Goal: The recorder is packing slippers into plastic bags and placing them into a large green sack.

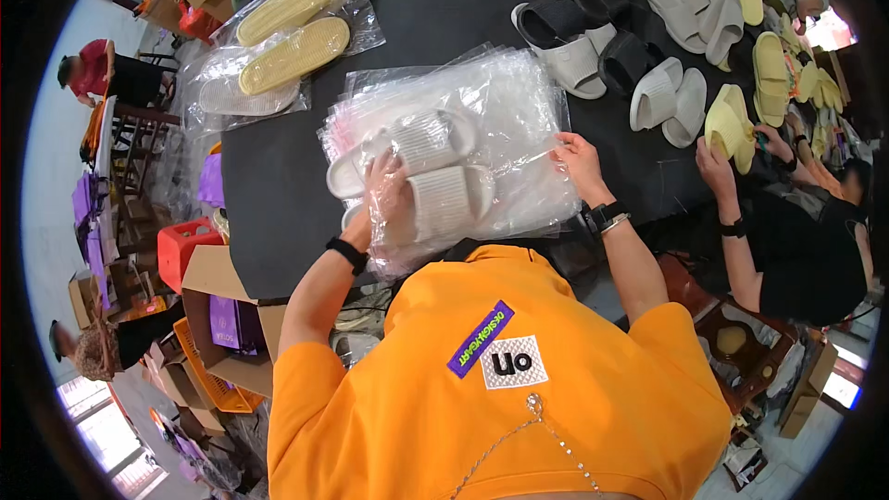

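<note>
1. The white slippers (443, 202) lie side by side near the middle of the dark surface (269, 194), above a pile of clear bags (500, 74). Clear film covers at least part of the pair.
2. Judging by this, bagging the pair is partway along: the slippers seem to be at least partly inside a clear bag (514, 153), which does not look closed or smoothed flat. Where its mouth lies is hard to tell through the glare.
3. At the upper left, yellow slippers (294, 56) rest under clear plastic and look packed. Black slippers (556, 18) and pale grey slippers (656, 97) lie unbagged to the right, so more pairs appear to be left.
4. The left hand (385, 193) is partly curled over the left ends of the white slippers, touching them, apparently under the film. Whether its fingers grip firmly cannot be told.
5. The right hand (580, 165) is nearly closed, thumb and fingers pinching the clear bag near its right edge.
6. Farther right, a co-worker's hand (715, 171) holds a yellow slipper (730, 125).
</note>
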`<move>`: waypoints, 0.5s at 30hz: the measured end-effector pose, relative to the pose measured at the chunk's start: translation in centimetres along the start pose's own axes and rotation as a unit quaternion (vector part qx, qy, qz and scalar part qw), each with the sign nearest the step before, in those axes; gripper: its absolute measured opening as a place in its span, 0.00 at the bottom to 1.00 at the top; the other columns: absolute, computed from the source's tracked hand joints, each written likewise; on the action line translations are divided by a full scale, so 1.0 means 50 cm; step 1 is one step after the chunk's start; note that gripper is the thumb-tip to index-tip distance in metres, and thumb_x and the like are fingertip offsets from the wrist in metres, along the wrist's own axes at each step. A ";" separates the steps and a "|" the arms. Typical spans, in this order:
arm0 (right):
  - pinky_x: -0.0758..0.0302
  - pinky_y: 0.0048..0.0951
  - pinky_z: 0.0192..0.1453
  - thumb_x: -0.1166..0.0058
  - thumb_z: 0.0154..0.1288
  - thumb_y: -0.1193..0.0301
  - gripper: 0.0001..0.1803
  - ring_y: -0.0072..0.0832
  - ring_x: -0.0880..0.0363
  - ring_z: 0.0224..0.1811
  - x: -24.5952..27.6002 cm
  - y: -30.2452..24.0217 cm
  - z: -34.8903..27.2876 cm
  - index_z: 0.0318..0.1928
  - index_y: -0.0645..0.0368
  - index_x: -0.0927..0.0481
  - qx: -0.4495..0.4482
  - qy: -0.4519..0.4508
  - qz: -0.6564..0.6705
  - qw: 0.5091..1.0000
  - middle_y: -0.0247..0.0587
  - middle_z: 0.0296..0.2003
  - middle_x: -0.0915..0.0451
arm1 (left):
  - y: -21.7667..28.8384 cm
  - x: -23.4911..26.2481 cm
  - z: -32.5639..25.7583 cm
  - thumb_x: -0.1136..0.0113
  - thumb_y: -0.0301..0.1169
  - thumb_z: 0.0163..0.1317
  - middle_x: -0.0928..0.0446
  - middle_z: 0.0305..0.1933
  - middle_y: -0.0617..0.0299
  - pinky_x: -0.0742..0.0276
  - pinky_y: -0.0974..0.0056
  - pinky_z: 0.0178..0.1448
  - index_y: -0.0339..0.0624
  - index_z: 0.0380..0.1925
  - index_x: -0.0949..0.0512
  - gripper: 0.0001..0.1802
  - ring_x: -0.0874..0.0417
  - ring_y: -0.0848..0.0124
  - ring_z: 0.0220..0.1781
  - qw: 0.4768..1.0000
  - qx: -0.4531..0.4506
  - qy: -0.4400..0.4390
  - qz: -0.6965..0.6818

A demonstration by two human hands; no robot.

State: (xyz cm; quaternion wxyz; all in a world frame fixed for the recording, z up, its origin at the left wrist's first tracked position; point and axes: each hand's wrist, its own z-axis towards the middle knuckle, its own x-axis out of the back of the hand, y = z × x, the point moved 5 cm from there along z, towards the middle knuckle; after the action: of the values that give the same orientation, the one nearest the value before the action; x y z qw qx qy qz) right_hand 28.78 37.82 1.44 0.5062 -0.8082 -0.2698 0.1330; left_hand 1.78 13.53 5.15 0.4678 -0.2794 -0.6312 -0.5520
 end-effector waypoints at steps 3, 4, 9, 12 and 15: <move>0.26 0.24 0.35 0.52 0.63 0.75 0.15 0.23 0.22 0.37 -0.003 -0.013 -0.007 0.51 0.61 0.29 -0.008 0.001 0.002 1.000 0.37 0.36 0.21 | -0.107 0.012 -0.089 0.46 0.25 0.45 0.29 0.54 0.52 0.42 0.50 0.60 0.44 0.45 0.23 0.22 0.35 0.51 0.61 0.996 0.057 0.070 0.025; 0.26 0.24 0.35 0.52 0.63 0.75 0.16 0.23 0.22 0.37 -0.003 -0.014 -0.009 0.52 0.61 0.30 -0.008 0.002 0.010 1.000 0.37 0.35 0.21 | -0.111 0.043 -0.109 0.46 0.24 0.44 0.29 0.54 0.51 0.43 0.51 0.60 0.43 0.45 0.23 0.22 0.35 0.51 0.61 0.994 0.035 0.094 0.033; 0.26 0.24 0.35 0.51 0.62 0.76 0.22 0.22 0.24 0.35 -0.024 -0.037 -0.025 0.57 0.61 0.37 0.026 -0.002 0.013 1.000 0.36 0.34 0.24 | -0.310 0.153 -0.267 0.51 0.20 0.44 0.28 0.33 0.47 0.32 0.51 0.42 0.35 0.26 0.26 0.08 0.27 0.48 0.39 0.925 0.205 0.314 0.062; 0.26 0.23 0.34 0.51 0.61 0.77 0.27 0.22 0.24 0.36 -0.037 -0.047 -0.025 0.61 0.60 0.40 0.037 -0.014 0.015 0.999 0.38 0.37 0.25 | -0.362 0.303 -0.297 0.48 0.29 0.55 0.26 0.38 0.46 0.34 0.53 0.49 0.34 0.35 0.25 0.11 0.28 0.48 0.44 0.870 0.336 0.331 0.143; 0.27 0.23 0.34 0.51 0.59 0.78 0.29 0.23 0.25 0.38 -0.061 -0.063 -0.036 0.62 0.60 0.41 0.063 -0.044 0.017 0.997 0.40 0.39 0.26 | -0.167 0.451 -0.168 0.52 0.24 0.55 0.29 0.46 0.45 0.36 0.54 0.56 0.32 0.43 0.26 0.15 0.30 0.49 0.49 0.897 0.168 0.408 0.003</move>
State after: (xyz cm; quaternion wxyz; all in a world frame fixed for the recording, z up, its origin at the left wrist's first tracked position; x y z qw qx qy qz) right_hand 26.21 35.82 4.86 0.5412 -0.7728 -0.2692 0.1936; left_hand -12.28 -0.16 21.40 0.7259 0.0511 -0.4674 -0.5020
